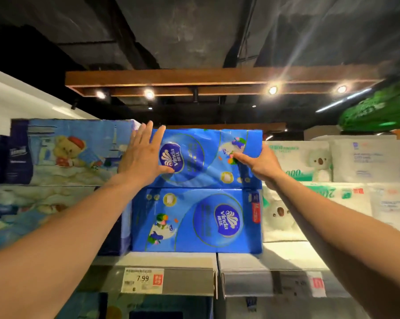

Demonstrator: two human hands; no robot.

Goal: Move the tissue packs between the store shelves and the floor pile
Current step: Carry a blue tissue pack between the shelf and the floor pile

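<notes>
From the head view: reaching up to the top pack (208,157), stacked on the lower pack (196,222) on the shelf (171,259), between bear packs (74,150) at left and koala packs (298,161) at right. Pressing the left hand (143,153) flat on its front near the left edge, with fingers (148,132) straight and slightly spread. Gripping the right end with the right hand (261,163), thumb laid across the front, other fingers wrapped round the side. To do this well: squeeze evenly from both ends rather than leaning on the soft front, keep it level, and slide it square over the one beneath, so as not to drag that one forward or snag the neighbours. Mind the height; keep elbows under the load. Counting: top pack plus lower pack, two in blue; two bear packs stacked at left; perhaps four koala packs in two rows, too blurred to be sure; two price tags (142,280) on the shelf lip, one reading 7.99; four spotlights (272,90) on the beam (194,77) above; two hands.
</notes>
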